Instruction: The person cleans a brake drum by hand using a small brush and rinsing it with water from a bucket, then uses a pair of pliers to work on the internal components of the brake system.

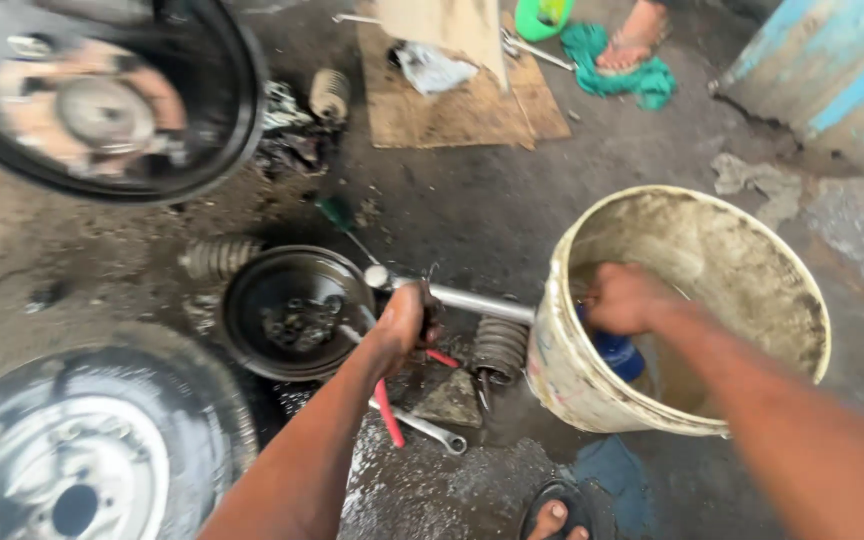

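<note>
Oil-stained concrete floor [512,200] is crowded: a wheel [82,460] lies at the lower left and a dark bowl of small parts [292,310] just beside the work, so open room is judged to remain only toward the upper middle. Inside the dirty cream bucket [752,260], against its near wall, a blue object [617,352] is closed on by the right hand [627,298]; it is best lifted straight up past the rim. The left hand [402,320] is wrapped around the metal shaft [472,298], which touches the bucket's outer wall, above red-handled pliers [387,405] and a spanner [432,430].
</note>
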